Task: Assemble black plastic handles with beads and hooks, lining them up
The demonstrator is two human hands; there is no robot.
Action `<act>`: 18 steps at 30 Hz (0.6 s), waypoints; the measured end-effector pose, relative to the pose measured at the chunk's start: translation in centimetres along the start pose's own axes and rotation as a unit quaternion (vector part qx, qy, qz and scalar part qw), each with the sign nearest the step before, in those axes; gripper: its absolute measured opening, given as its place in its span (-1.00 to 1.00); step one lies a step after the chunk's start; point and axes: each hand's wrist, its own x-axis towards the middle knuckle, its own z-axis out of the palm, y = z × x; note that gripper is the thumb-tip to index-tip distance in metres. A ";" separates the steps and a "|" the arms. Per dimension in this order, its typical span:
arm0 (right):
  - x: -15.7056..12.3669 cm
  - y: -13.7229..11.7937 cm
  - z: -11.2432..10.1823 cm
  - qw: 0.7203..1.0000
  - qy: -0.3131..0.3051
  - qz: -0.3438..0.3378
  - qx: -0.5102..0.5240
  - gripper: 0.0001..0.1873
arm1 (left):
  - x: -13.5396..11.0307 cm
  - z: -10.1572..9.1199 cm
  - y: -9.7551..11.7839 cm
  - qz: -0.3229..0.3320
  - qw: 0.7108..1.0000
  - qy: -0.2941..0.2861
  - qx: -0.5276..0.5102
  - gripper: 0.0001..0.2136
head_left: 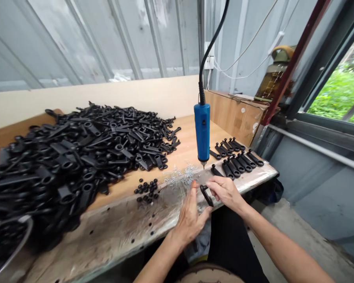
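You have the black crank handle point(207, 195) tilted at the wooden bench point(188, 137)'s front edge; your right hand point(224, 191) pinches its upper end, your left hand point(190, 216) is spread, thumb by the lower end. A loose pinch could drop it overboard; a careless left finger could scatter the screws point(189, 174); lifting could knock the hanging blue electric screwdriver point(202, 131). Clear film point(115, 224) covers the front strip; behind stands a corrugated metal wall point(91, 39).

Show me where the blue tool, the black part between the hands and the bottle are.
Blue tool point(202, 131): head view, middle of its blue body.
Black part point(207, 195): head view, middle of its shaft.
Bottle point(270, 81): head view, its side below the lid.
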 end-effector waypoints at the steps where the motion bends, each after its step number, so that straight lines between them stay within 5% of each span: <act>1: 1.0 -0.1 -0.3 0.994 0.013 -0.020 -0.109 -0.67 | 0.1 -0.1 -0.5 -0.014 1.000 0.019 -0.015 -0.33; 4: 3.8 0.5 0.1 0.913 0.012 -0.017 -0.407 -0.67 | -0.2 -0.7 -2.3 -0.094 0.991 0.071 -0.056 -0.42; 6: 5.2 1.4 1.2 0.870 -0.005 0.003 -0.494 -0.70 | -0.9 -1.3 -3.6 -0.137 0.984 0.088 -0.070 -0.45; 12: 7.3 3.9 2.5 0.841 -0.020 0.001 -0.541 -0.74 | -2.7 -1.9 -5.9 -0.190 0.971 0.117 -0.084 -0.48; 18: 7.8 4.5 -0.3 0.810 -0.001 -0.003 -0.586 -0.68 | -4.2 -2.7 -3.2 -0.213 0.924 0.228 -0.223 -0.51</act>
